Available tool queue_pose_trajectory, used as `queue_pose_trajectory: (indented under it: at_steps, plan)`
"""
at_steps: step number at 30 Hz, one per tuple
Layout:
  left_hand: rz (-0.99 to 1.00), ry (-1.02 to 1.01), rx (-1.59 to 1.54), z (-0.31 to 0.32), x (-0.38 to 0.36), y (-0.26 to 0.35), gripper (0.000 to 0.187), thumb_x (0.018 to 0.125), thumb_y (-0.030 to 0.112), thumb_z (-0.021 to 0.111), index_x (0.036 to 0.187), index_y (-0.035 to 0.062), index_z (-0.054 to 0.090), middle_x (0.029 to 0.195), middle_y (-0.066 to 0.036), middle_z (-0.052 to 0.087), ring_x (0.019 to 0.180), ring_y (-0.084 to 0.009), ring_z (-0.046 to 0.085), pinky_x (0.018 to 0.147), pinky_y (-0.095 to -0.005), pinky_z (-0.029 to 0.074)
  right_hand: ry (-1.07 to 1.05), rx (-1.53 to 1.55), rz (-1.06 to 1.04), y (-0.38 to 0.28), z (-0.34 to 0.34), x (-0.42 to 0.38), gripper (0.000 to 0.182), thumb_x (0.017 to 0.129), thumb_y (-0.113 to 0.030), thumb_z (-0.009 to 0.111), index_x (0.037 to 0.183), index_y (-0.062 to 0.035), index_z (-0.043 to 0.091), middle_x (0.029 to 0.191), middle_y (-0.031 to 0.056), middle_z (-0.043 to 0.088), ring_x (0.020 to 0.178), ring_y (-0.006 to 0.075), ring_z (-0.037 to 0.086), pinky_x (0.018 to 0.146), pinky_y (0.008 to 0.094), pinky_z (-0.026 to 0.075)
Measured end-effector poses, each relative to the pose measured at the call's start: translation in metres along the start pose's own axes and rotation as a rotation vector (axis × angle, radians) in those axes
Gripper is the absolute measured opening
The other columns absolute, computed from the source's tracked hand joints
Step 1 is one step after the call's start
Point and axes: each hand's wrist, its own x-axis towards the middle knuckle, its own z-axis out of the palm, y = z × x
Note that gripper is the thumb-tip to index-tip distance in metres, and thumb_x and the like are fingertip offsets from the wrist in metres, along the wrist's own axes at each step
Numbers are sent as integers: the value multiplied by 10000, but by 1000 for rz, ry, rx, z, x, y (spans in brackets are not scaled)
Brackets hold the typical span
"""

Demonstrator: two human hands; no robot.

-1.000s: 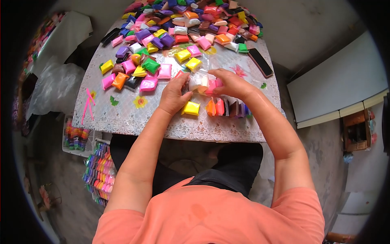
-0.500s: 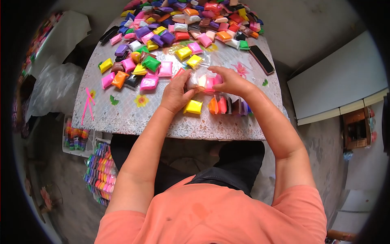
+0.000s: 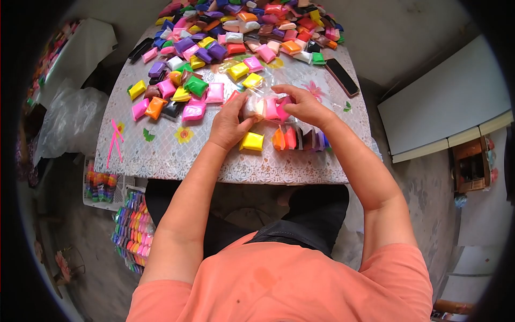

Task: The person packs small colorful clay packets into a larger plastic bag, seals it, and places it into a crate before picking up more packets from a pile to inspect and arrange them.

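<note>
Between my hands lies a clear plastic bag (image 3: 252, 107) with a white, a cream and some pink packets in or against it. My left hand (image 3: 230, 123) grips the bag's left side, thumb toward me. My right hand (image 3: 304, 106) curls over the right end, its fingertips on a deep pink packet (image 3: 282, 109); the fingertips are partly hidden. Just below my left hand sits a yellow packet (image 3: 252, 141). Beneath my right hand stands a row of small packets, with an orange packet (image 3: 278, 139) at its left end, then red, brown, black and purple ones.
A large heap of colourful packets (image 3: 241, 27) covers the table's far side. Smaller groups, including a green packet (image 3: 196, 86), lie left of centre. A phone (image 3: 341, 77) rests at the right edge, pink strips (image 3: 114, 142) at the left. Below left stands a white basket (image 3: 102, 204).
My right fingers have moved slightly left and down onto the deep pink packet, which shows more now. My left hand keeps its hold on the bag. The whole view has shifted a little.
</note>
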Motion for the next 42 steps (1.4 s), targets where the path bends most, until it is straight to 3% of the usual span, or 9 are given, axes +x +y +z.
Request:
queue_pose_trajectory:
  at_steps: [12, 18, 21, 24, 27, 30, 33, 39, 42]
  plan:
    - [21, -1, 0, -1, 0, 0, 684, 752, 256, 798, 1346, 87, 504, 1150, -163, 646, 1032, -305, 646, 876, -377, 518, 48, -71, -32, 24, 7, 19, 439, 851, -87, 660, 1281, -30, 589, 1067, 72, 652, 928, 119, 586, 844, 259, 495]
    - [1, -16, -37, -1, 0, 0, 682, 749, 248, 794, 1343, 78, 505, 1154, -170, 643, 1018, -301, 653, 867, -370, 525, 138, -190, 7, 13, 15, 19, 216, 835, -175, 713, 983, -24, 671, 834, 23, 659, 783, 94, 583, 711, 261, 500]
    - [32, 6, 2, -1, 0, 0, 693, 746, 270, 800, 1342, 71, 508, 1150, -168, 647, 1007, -293, 659, 860, -363, 527, 181, -225, 17, 3, 20, 14, 187, 832, -166, 703, 938, -17, 661, 810, 32, 652, 768, 99, 582, 699, 266, 499]
    - [10, -4, -7, -1, 0, 0, 700, 744, 294, 806, 1340, 68, 516, 1136, -160, 654, 966, -278, 665, 841, -353, 529, 237, -241, -22, 5, 25, 14, 229, 808, -189, 691, 940, -3, 665, 838, 122, 690, 765, 209, 645, 729, 333, 523]
    - [-15, -20, -54, -1, 0, -1, 707, 743, 317, 810, 1337, 64, 522, 1122, -153, 658, 918, -262, 666, 818, -344, 531, 276, -203, -165, 10, 30, 14, 254, 817, -189, 674, 991, -4, 663, 869, 140, 694, 805, 240, 663, 754, 342, 529]
    - [7, -5, -39, 0, 0, -1, 710, 742, 327, 810, 1338, 70, 522, 1110, -150, 660, 890, -257, 663, 801, -341, 532, 278, -263, -142, 14, 31, 16, 308, 821, -193, 667, 1074, -18, 663, 934, 159, 697, 865, 266, 675, 797, 345, 531]
    - [-5, -9, -23, 0, 0, 0, 705, 744, 330, 807, 1338, 76, 523, 1103, -148, 661, 901, -261, 666, 805, -344, 533, 107, -255, -13, 5, 24, 16, 302, 832, -186, 686, 1078, -17, 640, 951, 106, 681, 847, 192, 646, 759, 327, 528]
    - [-7, -10, -28, -1, 0, 0, 707, 731, 312, 812, 1335, 82, 526, 1116, -145, 661, 935, -264, 669, 818, -351, 535, 79, -364, -97, -7, 19, 15, 344, 803, -187, 688, 1101, -22, 640, 1004, 166, 662, 910, 261, 646, 814, 358, 517]
    - [15, -10, -27, -1, 1, -1, 717, 719, 308, 819, 1333, 81, 527, 1137, -147, 656, 966, -274, 665, 833, -359, 533, 292, -457, -224, -1, 30, 15, 322, 798, -158, 674, 1082, -13, 625, 1058, 194, 609, 969, 314, 627, 852, 373, 503]
